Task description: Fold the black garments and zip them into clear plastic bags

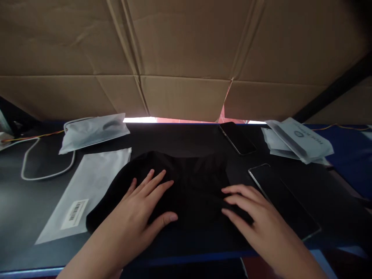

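A piece of black cloth (192, 182) lies spread on the dark table in front of me; its exact kind cannot be made out. My left hand (145, 205) rests flat on its left part, fingers apart and pointing away from me. At the cloth's right edge, my right hand (247, 209) touches it with its fingertips, the fingers slightly bent and spread; its thumb is hidden. To the left, partly beside the cloth, is a flat frosted plastic bag (99, 174) with a barcode label (74, 214).
Behind that bag lies a filled frosted pouch (94, 131) near a white cable (24, 166). Two dark phones, one farther back (238, 138) and one larger (287, 201), lie right. Printed packets (305, 139) sit at the back right. Cardboard (186, 50) hangs over the table's far edge.
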`<state>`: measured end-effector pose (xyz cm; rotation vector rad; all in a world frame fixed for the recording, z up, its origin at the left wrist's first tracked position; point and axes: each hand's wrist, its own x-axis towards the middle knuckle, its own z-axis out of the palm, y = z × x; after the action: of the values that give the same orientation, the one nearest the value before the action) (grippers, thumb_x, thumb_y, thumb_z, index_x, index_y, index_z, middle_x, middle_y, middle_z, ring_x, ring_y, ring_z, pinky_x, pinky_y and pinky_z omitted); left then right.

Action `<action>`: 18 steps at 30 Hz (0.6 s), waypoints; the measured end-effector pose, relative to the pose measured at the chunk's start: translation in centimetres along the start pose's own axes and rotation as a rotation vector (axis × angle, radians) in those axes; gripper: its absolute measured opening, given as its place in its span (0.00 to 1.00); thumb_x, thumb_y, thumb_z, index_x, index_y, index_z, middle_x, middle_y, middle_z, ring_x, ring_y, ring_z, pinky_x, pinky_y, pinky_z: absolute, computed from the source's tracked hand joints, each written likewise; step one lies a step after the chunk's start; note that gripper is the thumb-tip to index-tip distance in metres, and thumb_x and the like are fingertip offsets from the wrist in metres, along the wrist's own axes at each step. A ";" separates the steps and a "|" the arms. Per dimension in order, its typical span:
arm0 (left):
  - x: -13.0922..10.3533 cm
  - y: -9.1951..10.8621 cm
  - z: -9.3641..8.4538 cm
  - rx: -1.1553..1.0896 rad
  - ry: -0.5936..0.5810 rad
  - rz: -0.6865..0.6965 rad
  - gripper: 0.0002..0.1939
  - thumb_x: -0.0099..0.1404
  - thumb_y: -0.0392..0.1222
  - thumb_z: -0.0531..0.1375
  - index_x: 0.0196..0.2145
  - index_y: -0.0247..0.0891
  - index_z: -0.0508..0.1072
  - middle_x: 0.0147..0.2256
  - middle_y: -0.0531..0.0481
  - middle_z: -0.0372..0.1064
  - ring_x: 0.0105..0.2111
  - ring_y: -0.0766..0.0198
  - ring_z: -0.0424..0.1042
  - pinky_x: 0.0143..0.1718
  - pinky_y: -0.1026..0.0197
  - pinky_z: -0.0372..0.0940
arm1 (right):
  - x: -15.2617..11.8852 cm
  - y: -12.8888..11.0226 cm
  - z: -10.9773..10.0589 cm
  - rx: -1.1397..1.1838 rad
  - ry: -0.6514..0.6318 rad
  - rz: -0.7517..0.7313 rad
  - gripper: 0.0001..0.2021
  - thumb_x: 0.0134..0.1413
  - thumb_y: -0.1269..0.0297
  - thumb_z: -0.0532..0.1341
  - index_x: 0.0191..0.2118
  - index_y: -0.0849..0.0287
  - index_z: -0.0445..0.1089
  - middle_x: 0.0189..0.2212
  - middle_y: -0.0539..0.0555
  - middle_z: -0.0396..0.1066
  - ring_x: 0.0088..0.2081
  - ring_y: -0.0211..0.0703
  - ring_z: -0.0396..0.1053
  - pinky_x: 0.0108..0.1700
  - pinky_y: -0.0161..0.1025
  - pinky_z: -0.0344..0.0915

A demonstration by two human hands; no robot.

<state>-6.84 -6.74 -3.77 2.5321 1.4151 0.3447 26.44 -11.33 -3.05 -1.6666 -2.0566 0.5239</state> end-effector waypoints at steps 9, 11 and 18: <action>0.5 0.7 -4.1 -0.132 0.073 0.079 0.10 0.78 0.55 0.60 0.43 0.51 0.79 0.59 0.51 0.80 0.64 0.47 0.77 0.77 0.30 0.51 | -0.3 1.2 -1.7 -0.022 0.037 -0.120 0.06 0.68 0.55 0.67 0.47 0.39 0.83 0.58 0.53 0.77 0.59 0.59 0.77 0.57 0.56 0.80; -0.7 0.7 -5.1 -0.167 -0.026 0.096 0.11 0.77 0.58 0.61 0.45 0.56 0.81 0.53 0.56 0.83 0.57 0.50 0.82 0.73 0.38 0.63 | -1.9 2.0 -2.6 -0.015 -0.064 -0.130 0.12 0.62 0.45 0.72 0.48 0.37 0.84 0.64 0.54 0.75 0.61 0.66 0.76 0.56 0.60 0.81; 0.6 -0.5 -1.8 -0.012 0.060 0.015 0.30 0.79 0.64 0.54 0.69 0.49 0.73 0.73 0.43 0.66 0.73 0.37 0.65 0.68 0.29 0.67 | 0.7 0.3 -0.3 -0.106 0.001 -0.097 0.21 0.75 0.49 0.61 0.68 0.34 0.72 0.75 0.47 0.64 0.76 0.63 0.60 0.69 0.71 0.69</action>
<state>-7.45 -5.80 -2.15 2.5440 1.4112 0.4337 26.70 -10.60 -2.88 -1.6143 -2.1861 0.3884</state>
